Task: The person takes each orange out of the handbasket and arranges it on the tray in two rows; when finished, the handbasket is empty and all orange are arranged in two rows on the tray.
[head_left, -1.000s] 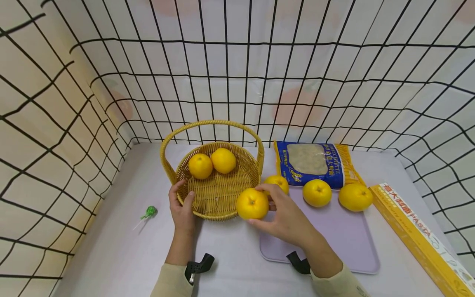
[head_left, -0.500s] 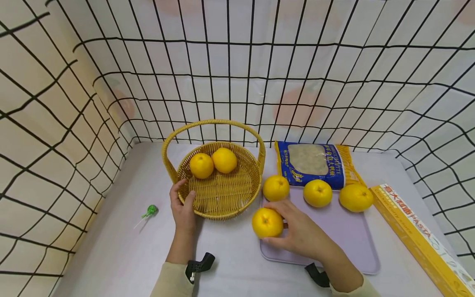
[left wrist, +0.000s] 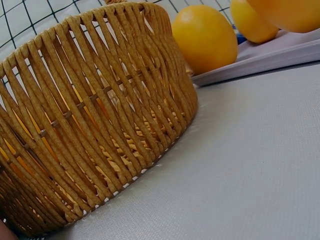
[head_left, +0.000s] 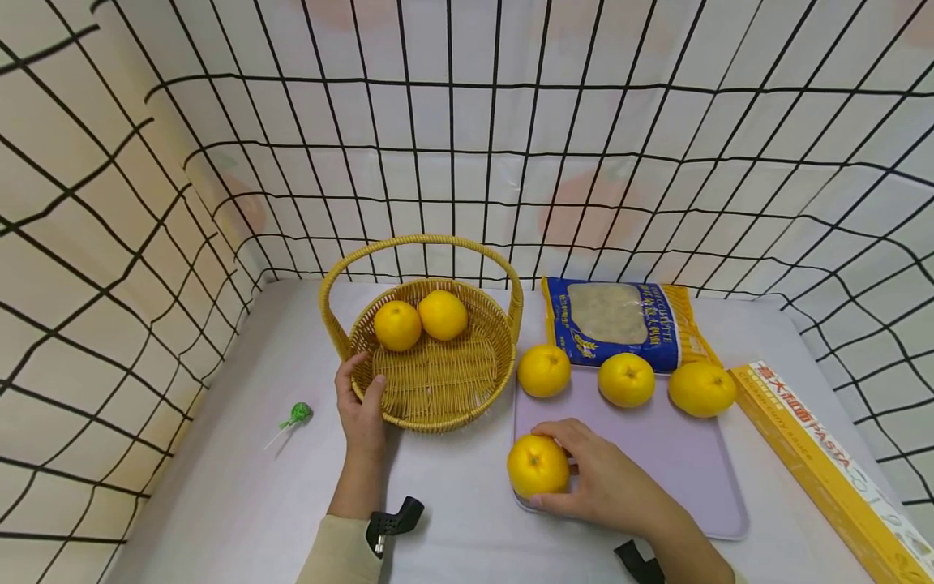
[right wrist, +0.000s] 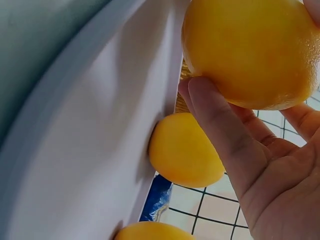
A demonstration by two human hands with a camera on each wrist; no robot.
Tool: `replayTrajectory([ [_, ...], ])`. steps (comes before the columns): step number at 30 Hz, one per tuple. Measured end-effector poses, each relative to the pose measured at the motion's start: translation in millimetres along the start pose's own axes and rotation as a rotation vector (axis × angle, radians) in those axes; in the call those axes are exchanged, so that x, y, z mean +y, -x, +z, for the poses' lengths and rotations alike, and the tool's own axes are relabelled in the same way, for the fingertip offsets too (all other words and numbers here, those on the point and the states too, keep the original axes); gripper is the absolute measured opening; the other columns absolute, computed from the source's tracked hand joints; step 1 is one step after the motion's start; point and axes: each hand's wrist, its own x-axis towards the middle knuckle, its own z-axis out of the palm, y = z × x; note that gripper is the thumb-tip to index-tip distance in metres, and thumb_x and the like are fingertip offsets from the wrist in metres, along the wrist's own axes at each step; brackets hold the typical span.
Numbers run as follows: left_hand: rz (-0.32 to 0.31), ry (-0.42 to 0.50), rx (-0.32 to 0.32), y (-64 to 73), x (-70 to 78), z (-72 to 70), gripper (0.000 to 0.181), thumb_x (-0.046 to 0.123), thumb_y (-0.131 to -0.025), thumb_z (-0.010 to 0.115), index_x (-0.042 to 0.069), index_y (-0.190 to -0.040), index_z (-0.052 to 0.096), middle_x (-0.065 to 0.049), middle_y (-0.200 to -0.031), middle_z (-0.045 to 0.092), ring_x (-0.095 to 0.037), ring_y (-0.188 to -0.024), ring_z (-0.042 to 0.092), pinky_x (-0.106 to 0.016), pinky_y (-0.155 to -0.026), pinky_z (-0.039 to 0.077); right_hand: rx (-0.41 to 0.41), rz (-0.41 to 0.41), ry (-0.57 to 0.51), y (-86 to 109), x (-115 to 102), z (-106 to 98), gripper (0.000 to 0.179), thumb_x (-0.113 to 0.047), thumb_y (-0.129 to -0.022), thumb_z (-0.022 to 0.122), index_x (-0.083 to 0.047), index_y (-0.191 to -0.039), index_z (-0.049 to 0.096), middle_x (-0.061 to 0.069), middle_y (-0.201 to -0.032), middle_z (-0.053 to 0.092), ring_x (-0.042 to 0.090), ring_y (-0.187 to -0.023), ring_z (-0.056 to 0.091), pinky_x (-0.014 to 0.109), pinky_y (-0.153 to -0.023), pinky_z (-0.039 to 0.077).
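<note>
My left hand (head_left: 362, 422) grips the near-left rim of a wicker basket (head_left: 438, 385) with a tall arched handle. Two yellow oranges (head_left: 397, 326) lie together at the back of the basket. With thumb and fingers my right hand (head_left: 613, 483) holds another orange (head_left: 538, 466) at the near-left corner of a lilac tray (head_left: 679, 478). Whether this orange touches the tray I cannot tell. In the right wrist view, the fingertips are against the side of the held orange (right wrist: 250, 50). Three more oranges (head_left: 625, 380) stand in a row along the tray's back edge.
Behind the tray lies a blue and yellow pasta bag (head_left: 613, 320). A long yellow pasta box (head_left: 824, 470) slants along the right side. To the left of the basket is a green lollipop (head_left: 297, 414). Black wire mesh (head_left: 452, 152) encloses the back and sides.
My right hand has carried the orange from beside the basket's right rim toward me and rightward, to the tray's near-left corner. My left hand has stayed on the basket.
</note>
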Motion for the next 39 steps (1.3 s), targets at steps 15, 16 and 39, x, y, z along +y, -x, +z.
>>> replayTrajectory([
  [15,0.008,-0.005,0.0,-0.3,-0.1,-0.4,0.043,0.004,-0.096,0.053,0.004,-0.138,0.046,-0.013,-0.157,0.037,-0.026,-0.151,0.029,-0.053,-0.125,0.021,-0.08,-0.005,-0.092,6.0,6.6,5.3,0.074,-0.062,-0.076,0.081,-0.027,-0.136,0.053,-0.007,-0.131,0.06,0.008,-0.109,0.059,0.035,-0.094,0.056],
  [16,0.005,-0.007,0.001,-0.3,-0.2,-0.5,0.043,0.004,-0.095,0.053,0.005,-0.137,0.047,-0.013,-0.157,0.037,-0.026,-0.151,0.029,-0.053,-0.125,0.021,-0.084,0.002,-0.101,5.8,7.3,5.6,0.074,-0.062,-0.076,0.081,-0.027,-0.136,0.053,-0.007,-0.13,0.06,0.009,-0.109,0.059,0.035,-0.094,0.056],
  [39,0.016,0.014,-0.004,-0.3,1.5,-0.1,0.043,0.003,-0.096,0.052,0.002,-0.138,0.046,-0.014,-0.154,0.039,-0.026,-0.152,0.028,-0.053,-0.126,0.02,-0.119,0.037,-0.089,4.2,6.6,6.5,0.087,-0.063,-0.077,0.08,-0.023,-0.147,0.047,-0.002,-0.145,0.055,0.012,-0.119,0.058,0.04,-0.1,0.053],
])
